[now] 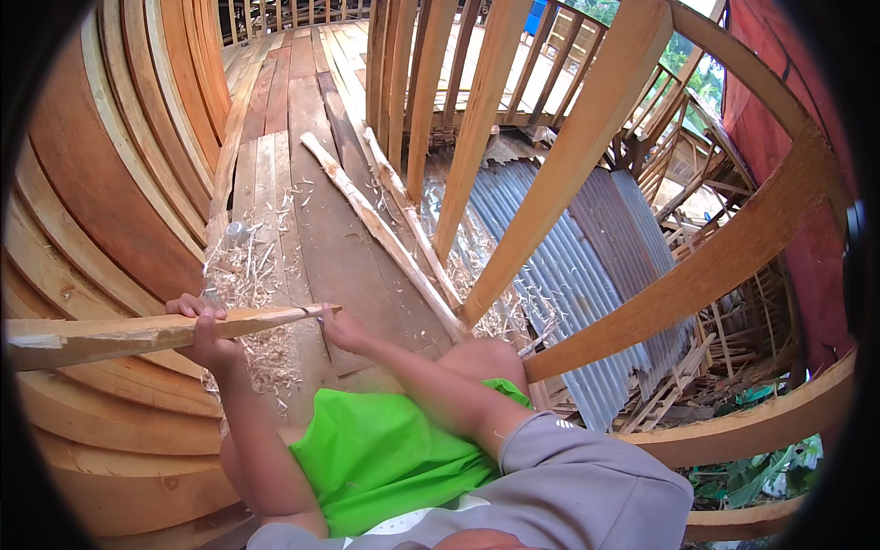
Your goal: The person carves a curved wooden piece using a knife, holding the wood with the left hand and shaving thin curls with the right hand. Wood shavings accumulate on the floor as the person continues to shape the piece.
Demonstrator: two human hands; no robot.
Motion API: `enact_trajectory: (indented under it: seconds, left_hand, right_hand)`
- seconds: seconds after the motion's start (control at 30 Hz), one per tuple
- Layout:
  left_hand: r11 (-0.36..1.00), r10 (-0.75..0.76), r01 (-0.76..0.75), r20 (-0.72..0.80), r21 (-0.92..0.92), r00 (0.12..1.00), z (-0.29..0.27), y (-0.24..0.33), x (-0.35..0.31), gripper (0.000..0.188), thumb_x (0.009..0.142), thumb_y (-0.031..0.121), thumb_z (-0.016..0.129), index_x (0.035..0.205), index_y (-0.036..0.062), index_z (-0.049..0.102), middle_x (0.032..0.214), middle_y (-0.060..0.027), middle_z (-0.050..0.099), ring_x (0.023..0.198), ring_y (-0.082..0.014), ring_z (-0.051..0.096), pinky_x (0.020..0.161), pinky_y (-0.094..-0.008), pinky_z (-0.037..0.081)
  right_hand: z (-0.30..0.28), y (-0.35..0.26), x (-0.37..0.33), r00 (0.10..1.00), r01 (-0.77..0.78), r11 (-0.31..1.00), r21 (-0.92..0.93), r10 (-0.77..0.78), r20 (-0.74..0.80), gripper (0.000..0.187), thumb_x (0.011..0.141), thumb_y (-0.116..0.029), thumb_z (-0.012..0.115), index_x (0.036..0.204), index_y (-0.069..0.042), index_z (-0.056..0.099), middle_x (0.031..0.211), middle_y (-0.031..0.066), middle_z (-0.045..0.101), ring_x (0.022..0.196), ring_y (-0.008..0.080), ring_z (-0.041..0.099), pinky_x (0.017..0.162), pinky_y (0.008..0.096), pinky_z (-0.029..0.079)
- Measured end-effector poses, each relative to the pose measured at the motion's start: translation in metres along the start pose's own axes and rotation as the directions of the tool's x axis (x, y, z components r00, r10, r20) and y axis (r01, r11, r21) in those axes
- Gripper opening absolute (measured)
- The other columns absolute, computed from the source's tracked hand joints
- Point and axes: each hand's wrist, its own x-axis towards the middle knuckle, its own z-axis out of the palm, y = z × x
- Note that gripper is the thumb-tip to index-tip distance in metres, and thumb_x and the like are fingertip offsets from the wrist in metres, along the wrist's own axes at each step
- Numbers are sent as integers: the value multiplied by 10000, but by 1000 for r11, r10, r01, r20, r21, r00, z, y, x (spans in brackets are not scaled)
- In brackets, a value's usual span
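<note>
A long pale wooden pole reaches in from the left edge and narrows to a pointed end in front of me. My left hand is wrapped round it some way back from the tip. Close to the tip, my right hand is closed on a tool with a thin dark blade, which lies against the wood. The tool's handle is hidden in my fingers. Wood shavings are strewn over the planks beneath the pole.
Two peeled poles lie on the plank floor, ahead and to the right. A clear cup stands among shavings. Curved wooden slats rise at left; a slatted railing runs along the right, with corrugated metal sheets beyond and below.
</note>
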Motion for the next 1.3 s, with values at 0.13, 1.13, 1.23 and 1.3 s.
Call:
enact_trajectory:
  seconds: [0.13,1.13,1.23,1.3]
  left_hand:
    - [1000,1,-1,-50,5,999,-7,2,2,262,702,13,535,883,113,374,709,-14,385,604,-109,422,597,-235,418]
    - [997,78,-78,-16,-21,997,-4,-5,-2,226,795,51,530,949,74,366,699,-64,440,560,-140,465,546,-279,468]
    - [996,87,-87,-18,14,996,-8,-4,-2,228,796,49,535,947,76,367,706,-65,444,553,-139,464,545,-281,468]
    - [996,88,-86,-40,33,995,-10,-2,-3,229,796,43,535,949,77,369,713,-66,448,551,-139,464,541,-283,467]
  right_hand:
    - [-1,-41,-5,998,-5,994,-107,12,63,537,1012,-331,277,993,79,623,1027,342,633,925,471,630,846,549,472]
    - [-10,-29,6,978,-174,976,-128,186,90,552,974,-322,269,808,114,563,734,220,573,676,345,579,638,468,465]
    - [-14,-36,11,944,-291,951,-107,303,129,545,969,-331,275,734,86,536,600,136,536,501,259,541,492,434,450]
    - [-9,-42,5,981,-151,976,-158,168,100,534,972,-339,268,699,49,515,574,115,514,463,237,506,444,416,417]
